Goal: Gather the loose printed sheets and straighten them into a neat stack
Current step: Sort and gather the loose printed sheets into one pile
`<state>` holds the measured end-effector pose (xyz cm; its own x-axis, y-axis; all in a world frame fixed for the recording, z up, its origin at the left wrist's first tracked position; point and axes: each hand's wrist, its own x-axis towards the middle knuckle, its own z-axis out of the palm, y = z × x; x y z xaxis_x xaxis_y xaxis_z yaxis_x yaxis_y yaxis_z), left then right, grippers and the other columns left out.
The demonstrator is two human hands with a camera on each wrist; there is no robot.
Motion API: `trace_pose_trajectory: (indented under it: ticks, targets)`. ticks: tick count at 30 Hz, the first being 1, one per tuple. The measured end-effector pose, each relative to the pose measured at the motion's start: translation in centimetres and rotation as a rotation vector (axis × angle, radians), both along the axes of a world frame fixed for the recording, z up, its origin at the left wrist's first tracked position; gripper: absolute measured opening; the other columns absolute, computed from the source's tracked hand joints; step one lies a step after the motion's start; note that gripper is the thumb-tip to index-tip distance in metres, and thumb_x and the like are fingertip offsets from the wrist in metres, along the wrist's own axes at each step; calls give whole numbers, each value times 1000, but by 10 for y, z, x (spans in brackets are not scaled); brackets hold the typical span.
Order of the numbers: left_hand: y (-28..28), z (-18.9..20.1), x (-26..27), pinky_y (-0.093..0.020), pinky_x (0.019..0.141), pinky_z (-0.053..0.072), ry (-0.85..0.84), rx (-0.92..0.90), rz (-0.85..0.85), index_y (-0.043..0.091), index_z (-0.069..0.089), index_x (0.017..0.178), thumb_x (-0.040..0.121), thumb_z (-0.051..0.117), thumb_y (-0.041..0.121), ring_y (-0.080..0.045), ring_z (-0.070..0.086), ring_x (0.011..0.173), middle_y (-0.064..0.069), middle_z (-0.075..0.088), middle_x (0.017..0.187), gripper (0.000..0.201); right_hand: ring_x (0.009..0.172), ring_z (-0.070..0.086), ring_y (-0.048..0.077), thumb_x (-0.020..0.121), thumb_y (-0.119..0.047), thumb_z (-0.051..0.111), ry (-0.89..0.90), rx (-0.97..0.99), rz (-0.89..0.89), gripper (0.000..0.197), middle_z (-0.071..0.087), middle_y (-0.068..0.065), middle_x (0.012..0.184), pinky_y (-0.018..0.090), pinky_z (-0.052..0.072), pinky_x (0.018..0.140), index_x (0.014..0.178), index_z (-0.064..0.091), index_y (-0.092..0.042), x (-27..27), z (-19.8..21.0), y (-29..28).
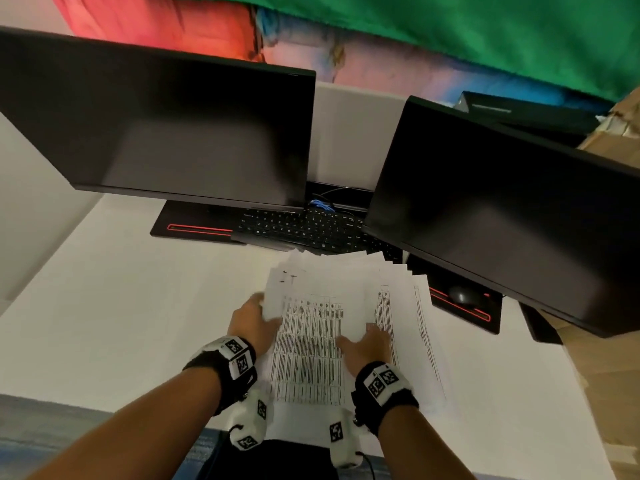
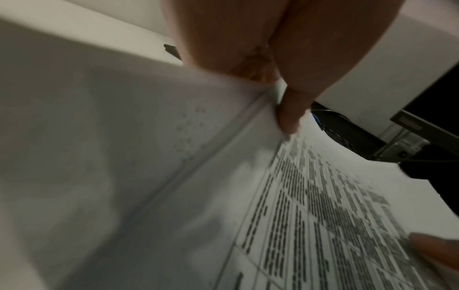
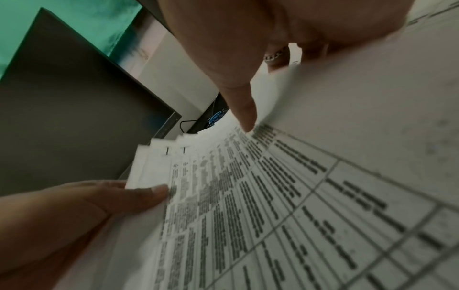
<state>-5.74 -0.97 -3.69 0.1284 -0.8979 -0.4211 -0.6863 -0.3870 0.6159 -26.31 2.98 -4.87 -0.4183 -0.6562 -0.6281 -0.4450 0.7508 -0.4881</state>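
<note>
At lower centre of the head view our left hand pinches the left edge of the printed sheets, thumb on top, fingers curled under; the sheets lie fanned on the white desk, spreading toward the keyboard and the 2 monitors; further right our right hand presses flat, fingers straight; we judge it best to sweep the fan leftward against the pinch, then tap the edges square.

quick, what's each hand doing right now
Left hand: holding the left edge of the printed sheets, thumb on top.
Right hand: open, lying flat on the sheets, holding nothing.
</note>
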Motion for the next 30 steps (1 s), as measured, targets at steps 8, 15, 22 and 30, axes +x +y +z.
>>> trace_pose_trajectory:
  ticks: [8, 15, 22, 30]
  targets:
    - [-9, -2, 21, -31, 83, 47, 87, 49, -70, 11, 52, 132, 88, 70, 19, -25, 61, 107, -9, 64, 126, 47, 134, 41, 31, 89, -37, 67, 168, -112, -46, 67, 40, 7, 150, 48, 40, 109, 146, 38, -16, -4, -2, 0]
    - [-28, 1, 72, -27, 67, 47, 53, 126, -83, 7, 64, 124, 92, 68, 30, -24, 65, 88, -11, 71, 111, 40, 141, 23, 35, 65, -72, 72, 440, 66, 18, 122, 22, 10, 157, 56, 28, 113, 155, 17, -12, -43, -16, 16]
    - [-31, 13, 82, -37, 87, 51, 202, 42, 89, 15, 59, 131, 93, 66, 25, -22, 62, 103, 0, 68, 116, 39, 137, 38, 34, 59, -61, 84, 442, 75, 83, 122, 35, 13, 151, 54, 40, 108, 153, 22, -13, -47, -9, 1]
    - [-22, 26, 102, -35, 83, 47, 237, 59, 157, 10, 56, 135, 95, 64, 30, -24, 60, 96, -11, 68, 121, 45, 123, 54, 33, 60, -33, 94, 236, 0, -61, 104, 52, 15, 135, 41, 52, 96, 142, 32, -14, -37, -11, -8]
